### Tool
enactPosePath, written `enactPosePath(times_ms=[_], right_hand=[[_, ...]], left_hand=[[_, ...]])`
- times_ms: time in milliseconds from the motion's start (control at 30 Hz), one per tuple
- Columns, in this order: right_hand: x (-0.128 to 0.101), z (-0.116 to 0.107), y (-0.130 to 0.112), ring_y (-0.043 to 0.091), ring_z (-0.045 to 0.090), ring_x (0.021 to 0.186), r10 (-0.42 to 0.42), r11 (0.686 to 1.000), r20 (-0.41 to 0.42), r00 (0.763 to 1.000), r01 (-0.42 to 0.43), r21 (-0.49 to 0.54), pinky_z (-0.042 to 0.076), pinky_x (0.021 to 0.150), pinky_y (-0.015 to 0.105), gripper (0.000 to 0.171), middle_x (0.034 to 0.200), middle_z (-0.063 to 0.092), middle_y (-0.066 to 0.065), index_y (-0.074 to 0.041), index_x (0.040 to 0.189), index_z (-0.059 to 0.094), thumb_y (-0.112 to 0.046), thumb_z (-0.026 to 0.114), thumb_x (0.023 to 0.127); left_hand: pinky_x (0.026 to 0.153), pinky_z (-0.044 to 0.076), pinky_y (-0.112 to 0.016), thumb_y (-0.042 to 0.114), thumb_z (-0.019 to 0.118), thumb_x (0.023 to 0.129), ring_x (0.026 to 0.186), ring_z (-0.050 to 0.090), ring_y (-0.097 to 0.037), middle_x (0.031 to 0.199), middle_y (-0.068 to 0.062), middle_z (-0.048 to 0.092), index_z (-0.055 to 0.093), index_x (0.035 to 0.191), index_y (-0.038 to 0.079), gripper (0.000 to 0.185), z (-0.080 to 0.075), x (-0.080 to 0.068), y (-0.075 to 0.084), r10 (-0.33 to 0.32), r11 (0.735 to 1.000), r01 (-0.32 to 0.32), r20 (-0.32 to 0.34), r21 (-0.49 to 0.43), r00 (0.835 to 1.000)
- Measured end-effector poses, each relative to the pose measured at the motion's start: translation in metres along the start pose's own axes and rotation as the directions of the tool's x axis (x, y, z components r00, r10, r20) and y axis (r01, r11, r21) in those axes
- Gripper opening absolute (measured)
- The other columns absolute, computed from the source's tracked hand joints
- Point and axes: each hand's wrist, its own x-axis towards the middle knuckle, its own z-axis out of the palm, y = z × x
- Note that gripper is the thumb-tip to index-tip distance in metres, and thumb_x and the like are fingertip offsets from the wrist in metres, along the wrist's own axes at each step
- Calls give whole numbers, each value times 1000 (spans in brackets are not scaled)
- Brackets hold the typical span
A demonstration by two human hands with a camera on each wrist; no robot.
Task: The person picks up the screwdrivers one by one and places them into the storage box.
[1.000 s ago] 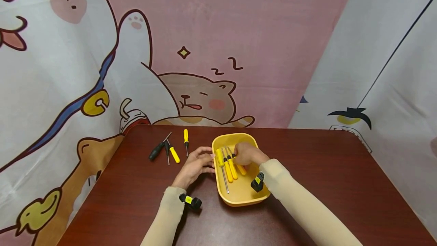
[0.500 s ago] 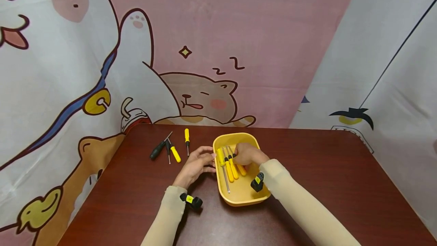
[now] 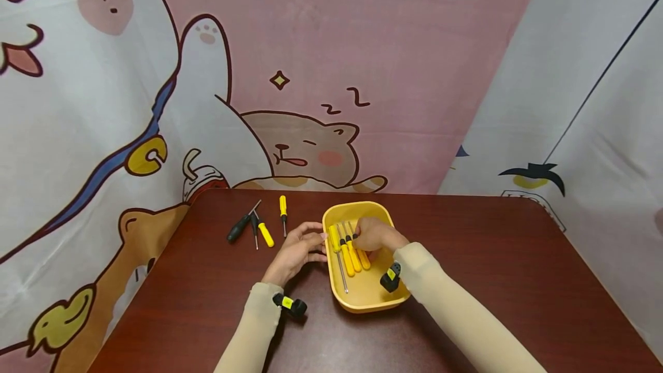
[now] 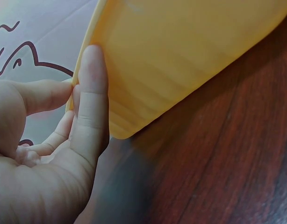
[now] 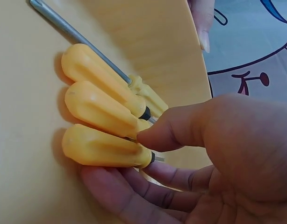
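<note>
A yellow plastic tray stands on the table, with several yellow-handled screwdrivers inside. My left hand pinches its left rim between thumb and fingers; the left wrist view shows the outer wall of the tray. Inside the tray, my right hand grips a screwdriver by the collar end of its handle, thumb on top and fingers beneath. Close alongside lie two like it, a middle screwdriver and a far screwdriver. Another screwdriver points the opposite way, its long shaft toward me.
Left of the tray lie a thick dark-handled screwdriver, a thin black one and a yellow-handled one, close together. A separate yellow screwdriver is near the table's back edge. A printed cloth hangs behind the brown table.
The gripped screwdriver's handle end has swung slightly left, closer to its neighbours. Both hands and the tray stay in nearly the same place.
</note>
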Motion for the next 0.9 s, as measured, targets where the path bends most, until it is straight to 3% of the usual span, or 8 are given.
enactPosePath(times_ms=[300,467,733,900], right_hand=[[-3,-1,2,21,68,70,0,1000,2,1000,0,-24,62,64,32,31,96,62,9,-4,120,60,-23,69,97],[-5,-3,0,20,63,79,-11,997,-16,1000,10,-74,56,66,29,43,108,63,8,-6,130,60,-31,70,97],[-15,-9,-2,23,58,107,-46,994,-3,999,45,-100,52,99,43,56,140,61,12,-11,143,55,-39,69,97],[-19,-13,2,25,61,116,-79,994,-6,997,79,-80,51,106,51,63,142,60,14,-12,148,51,-44,68,97]], left_hand=[[69,64,-34,15,67,100,79,68,-18,99,-10,69,50,139,4,44,0,1,0,2,1000,-2,-9,1,1000],[70,64,-34,15,66,100,80,68,-18,103,-13,69,49,139,3,44,0,1,0,4,1000,-4,-6,-1,1000],[71,64,-35,15,67,100,81,68,-19,105,-14,69,49,139,4,44,0,1,-1,-1,1000,1,-9,-5,1000],[71,64,-35,15,67,100,81,68,-19,105,-14,69,49,138,5,43,-1,1,-2,1,1000,-1,-5,-3,1000]])
